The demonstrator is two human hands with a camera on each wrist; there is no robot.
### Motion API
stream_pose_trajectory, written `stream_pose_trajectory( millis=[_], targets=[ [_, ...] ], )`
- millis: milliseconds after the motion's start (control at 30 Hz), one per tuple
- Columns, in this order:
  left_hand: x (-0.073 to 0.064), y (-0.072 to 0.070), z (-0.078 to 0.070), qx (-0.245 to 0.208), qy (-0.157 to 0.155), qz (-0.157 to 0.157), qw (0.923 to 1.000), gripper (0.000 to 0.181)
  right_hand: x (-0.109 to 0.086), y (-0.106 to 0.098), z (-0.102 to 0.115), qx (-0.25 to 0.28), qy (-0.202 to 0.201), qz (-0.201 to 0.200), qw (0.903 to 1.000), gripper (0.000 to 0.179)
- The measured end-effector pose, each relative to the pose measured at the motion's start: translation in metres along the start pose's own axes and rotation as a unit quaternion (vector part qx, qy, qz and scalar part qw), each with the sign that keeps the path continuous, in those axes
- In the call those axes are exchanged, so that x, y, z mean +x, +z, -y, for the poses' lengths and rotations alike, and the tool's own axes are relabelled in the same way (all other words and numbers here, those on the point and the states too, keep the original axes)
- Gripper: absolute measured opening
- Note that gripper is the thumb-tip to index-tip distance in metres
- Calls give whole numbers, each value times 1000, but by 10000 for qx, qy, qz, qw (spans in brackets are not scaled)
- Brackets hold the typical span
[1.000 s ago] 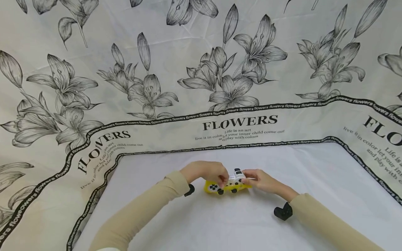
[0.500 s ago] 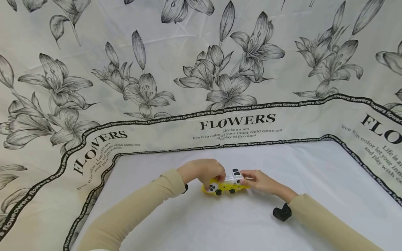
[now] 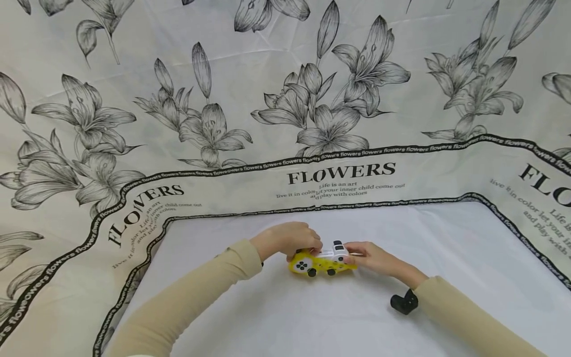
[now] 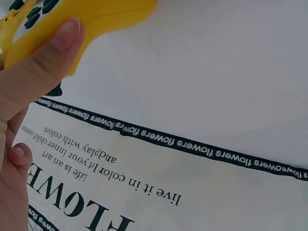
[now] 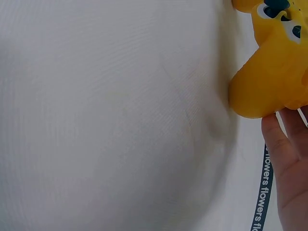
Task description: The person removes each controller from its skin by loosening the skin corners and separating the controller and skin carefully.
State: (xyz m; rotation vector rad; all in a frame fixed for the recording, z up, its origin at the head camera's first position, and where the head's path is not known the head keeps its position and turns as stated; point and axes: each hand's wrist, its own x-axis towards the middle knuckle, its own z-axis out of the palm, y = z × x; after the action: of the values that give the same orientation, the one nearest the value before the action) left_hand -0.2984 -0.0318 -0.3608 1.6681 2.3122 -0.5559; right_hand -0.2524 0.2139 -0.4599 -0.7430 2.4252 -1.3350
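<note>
A yellow game controller (image 3: 321, 265) with a round white D-pad patch, two black thumbsticks and black buttons on white stands tilted over the white cloth. My left hand (image 3: 291, 239) holds its left end from behind, the back of the hand toward the head camera. The left wrist view shows the thumb (image 4: 50, 60) laid on the yellow shell (image 4: 115, 17) near the dark D-pad. At the other end, my right hand (image 3: 372, 258) pinches the right grip between thumb and fingers. Fingertips (image 5: 272, 127) meet the rounded yellow grip (image 5: 260, 86) in the right wrist view.
White cloth (image 3: 312, 317) covers the tabletop. Behind it rises a fabric backdrop (image 3: 232, 193) printed with lilies and lettering. A black device (image 3: 404, 301) sits at my right wrist.
My left hand has slid from the controller's middle to its left end and back, baring the D-pad and left thumbstick. The right hand keeps its place, and the controller has tilted slightly.
</note>
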Motion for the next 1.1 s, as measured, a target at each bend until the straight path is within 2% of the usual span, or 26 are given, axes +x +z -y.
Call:
stream_pose_trajectory(
  millis=[167, 500, 733, 933, 1100],
  targets=[
    [-2, 0, 3, -87, -5, -59, 9999, 47, -2, -2, 4, 44, -91, 85, 9999, 41],
    [-6, 4, 6, 369, 68, -241, 9990, 46, -3, -2, 4, 7, -64, 123, 9999, 42],
    [-8, 4, 7, 276, -105, -289, 9991, 42, -2, -1, 0, -5, 58, 91, 9999, 41],
    [-8, 4, 10, 217, -301, -492, 9981, 40, -3, 0, 1, -40, 129, 55, 9999, 45],
    [-7, 2, 10, 337, -483, -346, 9977, 42, -3, 1, 1, 19, 110, 76, 9999, 44]
  ],
)
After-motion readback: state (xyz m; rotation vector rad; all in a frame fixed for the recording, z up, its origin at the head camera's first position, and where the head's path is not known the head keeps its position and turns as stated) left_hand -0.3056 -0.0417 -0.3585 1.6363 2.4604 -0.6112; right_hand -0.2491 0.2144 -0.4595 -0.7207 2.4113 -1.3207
